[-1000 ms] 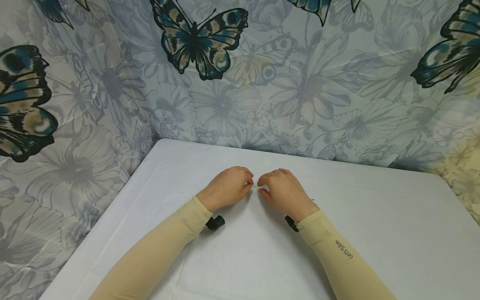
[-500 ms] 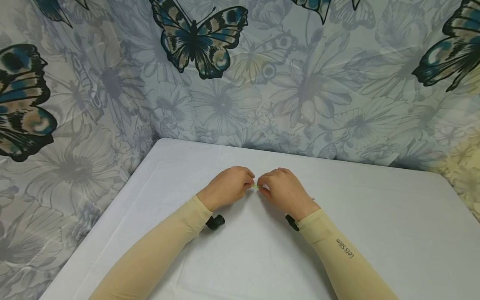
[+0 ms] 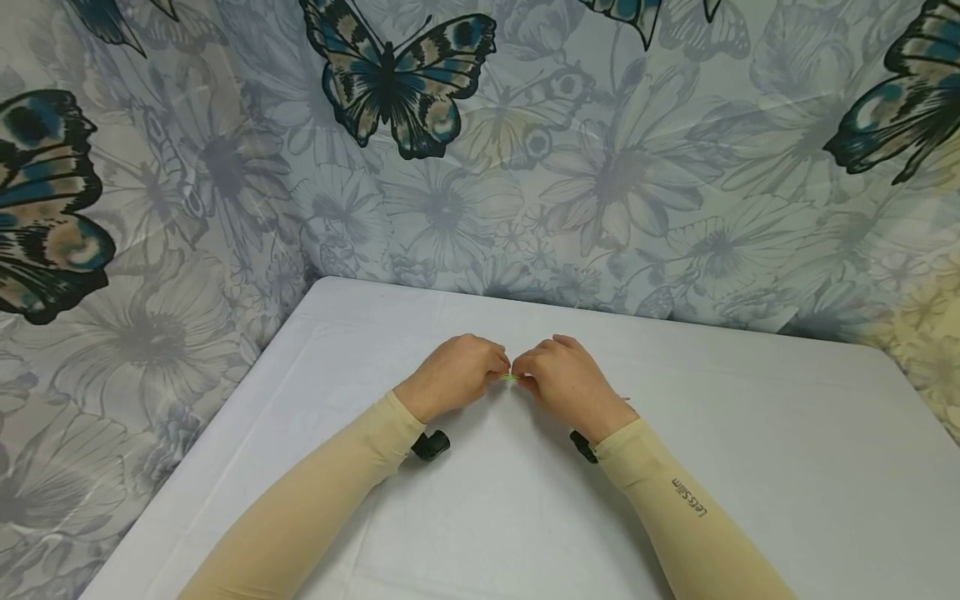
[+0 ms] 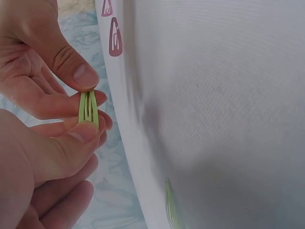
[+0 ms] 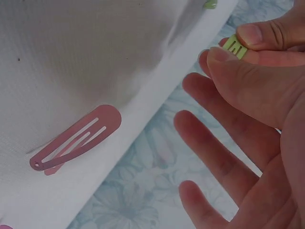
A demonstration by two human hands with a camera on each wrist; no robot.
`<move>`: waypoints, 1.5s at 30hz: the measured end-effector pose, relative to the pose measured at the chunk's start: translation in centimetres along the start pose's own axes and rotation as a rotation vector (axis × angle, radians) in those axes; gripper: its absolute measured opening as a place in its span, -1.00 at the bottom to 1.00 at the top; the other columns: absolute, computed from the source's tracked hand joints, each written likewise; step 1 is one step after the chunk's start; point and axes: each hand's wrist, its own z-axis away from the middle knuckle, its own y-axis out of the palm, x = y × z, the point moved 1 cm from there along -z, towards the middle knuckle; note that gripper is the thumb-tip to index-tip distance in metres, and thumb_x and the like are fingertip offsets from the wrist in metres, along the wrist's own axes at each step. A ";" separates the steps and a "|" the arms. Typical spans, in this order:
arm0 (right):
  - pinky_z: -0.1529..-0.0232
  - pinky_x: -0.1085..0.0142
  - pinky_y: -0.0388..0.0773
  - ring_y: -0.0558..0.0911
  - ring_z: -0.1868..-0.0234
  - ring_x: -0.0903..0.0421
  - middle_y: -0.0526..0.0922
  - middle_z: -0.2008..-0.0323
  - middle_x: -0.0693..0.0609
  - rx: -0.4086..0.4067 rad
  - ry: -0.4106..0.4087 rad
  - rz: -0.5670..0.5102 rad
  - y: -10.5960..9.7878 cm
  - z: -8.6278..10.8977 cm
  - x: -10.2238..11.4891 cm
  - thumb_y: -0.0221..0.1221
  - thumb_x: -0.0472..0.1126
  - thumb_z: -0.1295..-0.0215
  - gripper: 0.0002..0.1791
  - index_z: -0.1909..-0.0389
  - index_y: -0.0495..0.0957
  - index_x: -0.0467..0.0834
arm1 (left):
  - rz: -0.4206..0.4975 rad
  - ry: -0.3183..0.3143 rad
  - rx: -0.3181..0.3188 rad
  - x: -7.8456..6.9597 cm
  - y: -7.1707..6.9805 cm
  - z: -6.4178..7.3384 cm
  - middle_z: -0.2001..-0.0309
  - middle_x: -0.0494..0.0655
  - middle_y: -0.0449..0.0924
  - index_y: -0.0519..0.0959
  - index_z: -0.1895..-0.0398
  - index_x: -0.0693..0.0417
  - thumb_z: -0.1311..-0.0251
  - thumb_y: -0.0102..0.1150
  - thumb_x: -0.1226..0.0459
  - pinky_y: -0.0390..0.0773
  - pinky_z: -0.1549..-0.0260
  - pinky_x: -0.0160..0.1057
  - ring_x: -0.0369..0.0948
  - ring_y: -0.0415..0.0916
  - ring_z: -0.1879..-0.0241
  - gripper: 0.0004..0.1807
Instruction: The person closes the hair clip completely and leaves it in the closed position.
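Observation:
A light green snap hair clip [image 4: 88, 106] is held between both hands above the white table. My left hand [image 3: 456, 377] pinches one end between thumb and forefinger. At the other end, the thumb and forefinger of my right hand [image 3: 566, 379] pinch it too. The right hand's remaining fingers are spread apart in the right wrist view. Fingertips cover both ends of the clip. From the head, only a sliver of green shows between the hands.
On the white tablecloth [image 3: 480, 517] lie a dusty pink hair clip [image 5: 81, 136], a second pinkish clip [image 4: 107, 7] and another green clip [image 4: 172, 207]. Behind the table hangs a butterfly-patterned cloth [image 3: 525, 200]. A small black device [image 3: 431, 446] sits under the left wrist.
The fingertips of both hands have drawn slightly closer together around the green hair clip. The arms have stayed almost still.

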 end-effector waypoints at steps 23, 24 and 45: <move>-0.33 -0.23 0.58 0.76 -0.19 -0.05 0.84 0.22 0.19 -0.040 -0.051 0.003 0.0 -0.2 -0.2 0.51 -0.40 -0.20 -0.79 0.36 0.80 0.01 | 0.035 0.019 0.007 0.3 0.0 0.0 0.49 -0.28 0.44 0.82 0.41 0.05 -0.21 0.37 0.57 0.38 0.40 -0.41 -0.33 0.29 0.47 -0.76; -0.32 -0.23 0.59 0.76 -0.18 -0.05 0.85 0.22 0.18 -0.047 -0.057 0.003 0.0 -0.2 -0.2 0.51 -0.40 -0.18 -0.78 0.36 0.80 0.01 | 0.037 0.022 0.008 0.3 0.0 0.0 0.49 -0.27 0.44 0.81 0.42 0.05 -0.22 0.37 0.57 0.38 0.40 -0.41 -0.33 0.29 0.47 -0.76; -0.32 -0.14 0.61 0.77 -0.11 -0.01 0.86 0.19 0.17 -0.060 -0.048 0.000 0.1 -0.1 -0.5 0.52 -0.41 -0.18 -0.75 0.34 0.81 0.05 | 0.104 -0.007 0.024 0.3 -0.3 0.0 0.42 -0.27 0.61 0.80 0.41 0.09 -0.28 0.36 0.55 0.51 0.32 -0.40 -0.31 0.48 0.40 -0.78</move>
